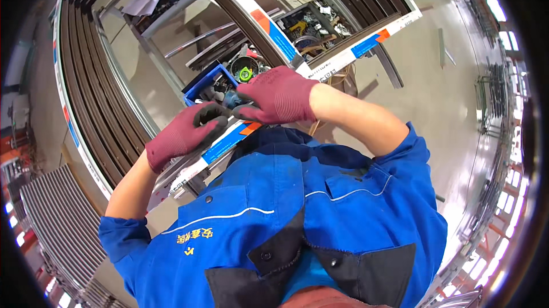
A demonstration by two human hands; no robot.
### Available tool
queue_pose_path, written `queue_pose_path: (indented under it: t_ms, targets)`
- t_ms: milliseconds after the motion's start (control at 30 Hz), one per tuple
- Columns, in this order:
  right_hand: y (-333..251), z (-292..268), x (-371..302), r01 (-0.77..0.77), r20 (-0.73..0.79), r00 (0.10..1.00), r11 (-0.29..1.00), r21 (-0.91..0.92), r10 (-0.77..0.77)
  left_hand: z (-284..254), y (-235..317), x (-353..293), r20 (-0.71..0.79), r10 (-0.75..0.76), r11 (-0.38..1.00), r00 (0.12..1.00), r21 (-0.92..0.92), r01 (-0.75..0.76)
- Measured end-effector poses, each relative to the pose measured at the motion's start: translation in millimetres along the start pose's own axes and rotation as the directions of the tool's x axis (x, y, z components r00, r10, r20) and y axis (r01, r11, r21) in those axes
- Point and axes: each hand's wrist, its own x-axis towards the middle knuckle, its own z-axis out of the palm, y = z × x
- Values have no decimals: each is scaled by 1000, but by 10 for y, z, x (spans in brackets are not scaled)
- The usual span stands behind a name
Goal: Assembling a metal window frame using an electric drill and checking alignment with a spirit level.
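Both my hands wear maroon gloves with dark palms and meet over the near rail (230,139) of a large metal frame, which is wrapped in white, blue and orange film. My left hand (186,136) is closed, thumb and fingers curled together at the tips. My right hand (280,98) comes from the other side, its fingers also closed, close to the left fingertips. Whatever lies between the fingers is too small or hidden to make out. Just beyond them, a blue bin (201,83) holds small loose parts, and a bright green round item (246,74) lies beside it.
Dark ribbed profiles (94,96) run along the frame's left side. A tray of tools and fittings (314,28) sits at the far right inside it. White paper (143,2) lies far left. A stack of ribbed metal lengths (60,222) stands at the left.
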Motion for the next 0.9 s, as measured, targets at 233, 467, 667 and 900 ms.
queue_pose_path:
  t_ms: [233, 467, 667, 900]
  targets:
    - [272, -53, 349, 139, 162, 973, 979, 149, -163, 64, -286, -334, -182, 40, 953, 982, 302, 17]
    - [219, 20, 254, 250, -6, 968, 968, 16, -250, 218, 236, -515, -310, -94, 852, 946, 467, 238]
    - [244, -220, 624, 233, 8, 973, 972, -38, -233, 300, -199, -464, -638, -51, 885, 768, 328, 331]
    - [144, -671, 170, 581, -628, 354, 689, -433, -693, 537, 758, -902, -880, 318, 614, 353, 475, 631]
